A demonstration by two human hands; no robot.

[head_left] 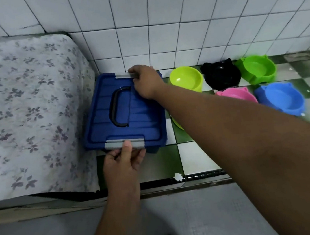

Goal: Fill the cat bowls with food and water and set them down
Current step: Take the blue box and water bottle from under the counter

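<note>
Floral-cloth mattress [25,111] lies left; tight beside it on the checked floor [196,159], by the wall, sits the ribbed blue plastic box [146,118], lid on. Right of it stands the round lime bowl [186,79]; my forearm [227,121] half hides the pink bowl [237,94]. My left hand [122,164] pinches the near grey clip [113,145]; my right hand [146,81] grips the far clip [123,75].

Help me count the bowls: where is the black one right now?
In the head view, the black bowl sits right of centre by the tiled wall, between the lime bowl and the green bowl, behind the pink bowl.
</note>
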